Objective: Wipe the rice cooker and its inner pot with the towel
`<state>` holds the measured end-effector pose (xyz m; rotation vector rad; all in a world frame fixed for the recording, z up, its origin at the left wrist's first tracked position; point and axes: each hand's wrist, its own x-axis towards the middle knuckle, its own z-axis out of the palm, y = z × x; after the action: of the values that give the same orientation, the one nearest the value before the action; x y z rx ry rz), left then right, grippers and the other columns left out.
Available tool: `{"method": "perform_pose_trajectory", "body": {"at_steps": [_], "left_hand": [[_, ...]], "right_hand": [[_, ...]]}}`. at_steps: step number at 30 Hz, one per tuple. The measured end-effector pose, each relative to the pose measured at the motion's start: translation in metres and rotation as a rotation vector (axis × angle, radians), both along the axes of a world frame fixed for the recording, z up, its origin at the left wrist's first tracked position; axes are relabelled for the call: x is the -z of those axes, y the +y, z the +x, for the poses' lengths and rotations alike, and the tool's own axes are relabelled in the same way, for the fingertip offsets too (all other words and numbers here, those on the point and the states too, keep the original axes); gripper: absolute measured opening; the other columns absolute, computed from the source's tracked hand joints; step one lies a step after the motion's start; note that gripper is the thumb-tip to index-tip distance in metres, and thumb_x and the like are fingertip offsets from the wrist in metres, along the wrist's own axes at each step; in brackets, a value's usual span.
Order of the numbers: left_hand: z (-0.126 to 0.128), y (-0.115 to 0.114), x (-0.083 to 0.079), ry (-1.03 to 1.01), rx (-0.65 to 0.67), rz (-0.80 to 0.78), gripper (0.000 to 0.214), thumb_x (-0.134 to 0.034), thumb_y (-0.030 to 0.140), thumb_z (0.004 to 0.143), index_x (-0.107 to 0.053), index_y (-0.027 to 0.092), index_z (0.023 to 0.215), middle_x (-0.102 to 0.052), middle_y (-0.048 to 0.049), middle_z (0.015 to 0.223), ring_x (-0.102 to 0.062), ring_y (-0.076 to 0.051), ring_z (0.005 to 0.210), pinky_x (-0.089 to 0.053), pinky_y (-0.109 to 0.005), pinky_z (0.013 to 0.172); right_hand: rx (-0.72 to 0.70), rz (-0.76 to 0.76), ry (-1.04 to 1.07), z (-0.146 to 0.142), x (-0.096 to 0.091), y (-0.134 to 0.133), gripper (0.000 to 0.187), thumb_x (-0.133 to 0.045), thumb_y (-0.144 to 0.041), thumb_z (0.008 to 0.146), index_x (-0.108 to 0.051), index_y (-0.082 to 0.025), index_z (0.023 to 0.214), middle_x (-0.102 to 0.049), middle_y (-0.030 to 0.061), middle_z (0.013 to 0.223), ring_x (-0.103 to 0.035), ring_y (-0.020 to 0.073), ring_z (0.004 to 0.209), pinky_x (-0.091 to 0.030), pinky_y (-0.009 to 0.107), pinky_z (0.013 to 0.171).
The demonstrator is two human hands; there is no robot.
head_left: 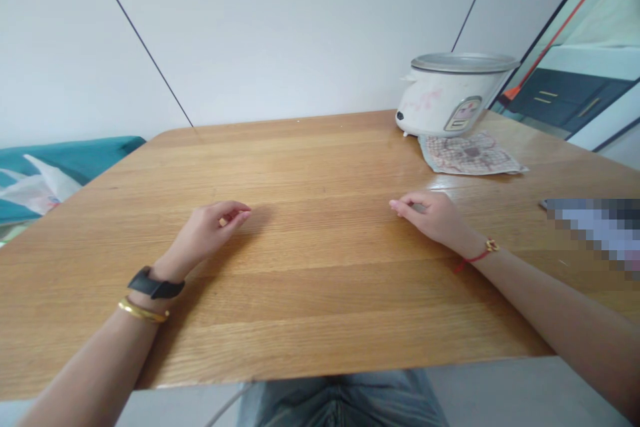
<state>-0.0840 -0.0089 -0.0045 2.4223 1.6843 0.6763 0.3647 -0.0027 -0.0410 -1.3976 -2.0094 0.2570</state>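
Note:
My left hand (207, 230) rests on the wooden table (320, 320), left of centre. Its fingers are loosely curled inward, thumb against forefinger, with nothing in them. A black watch and a gold bangle sit on that wrist. My right hand (433, 215) lies on the table right of centre, fingers together and bent down onto the wood, holding nothing. A red string bracelet circles that wrist. The two hands are well apart, with bare wood between them.
A white rice cooker (450, 97) with a metal lid stands at the table's far right, a patterned cloth (470, 153) in front of it. A blurred flat object (595, 227) lies at the right edge. A teal seat with a plastic bag (35, 190) is at left.

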Motion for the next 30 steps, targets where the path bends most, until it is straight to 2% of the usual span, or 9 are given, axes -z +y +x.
{"method": "perform_pose_trajectory", "body": {"at_steps": [13,19,30], "left_hand": [[-0.0008,0.0009,0.0011,-0.010,0.028,-0.009,0.044,-0.051,0.056,0.094,-0.076,0.019,0.093,-0.078,-0.0066,0.091,-0.068,-0.019,0.075,-0.049,-0.028,0.070],[0.0016,-0.0001,-0.0008,-0.027,0.059,-0.010,0.039,-0.059,0.055,0.090,-0.076,0.020,0.087,-0.076,-0.0049,0.085,-0.067,-0.018,0.073,-0.049,-0.028,0.069],[0.0004,-0.0001,-0.0001,-0.028,0.073,0.012,0.044,-0.056,0.059,0.091,-0.073,0.021,0.078,-0.073,-0.0042,0.077,-0.063,-0.016,0.068,-0.047,-0.027,0.066]], "right_hand": [[-0.003,0.002,-0.005,-0.0007,-0.0008,0.0006,0.034,-0.057,-0.045,0.094,-0.068,-0.023,0.070,-0.074,0.0016,0.073,-0.068,0.0184,0.068,-0.046,0.032,0.065],[0.003,0.017,0.000,-0.0012,-0.0007,0.0003,0.035,-0.057,-0.046,0.093,-0.068,-0.024,0.069,-0.074,0.0017,0.072,-0.067,0.0186,0.067,-0.047,0.032,0.065],[0.005,0.003,0.007,-0.0011,-0.0005,-0.0002,0.037,-0.056,-0.048,0.094,-0.068,-0.025,0.068,-0.074,0.0014,0.071,-0.068,0.0188,0.066,-0.047,0.033,0.062]]}}
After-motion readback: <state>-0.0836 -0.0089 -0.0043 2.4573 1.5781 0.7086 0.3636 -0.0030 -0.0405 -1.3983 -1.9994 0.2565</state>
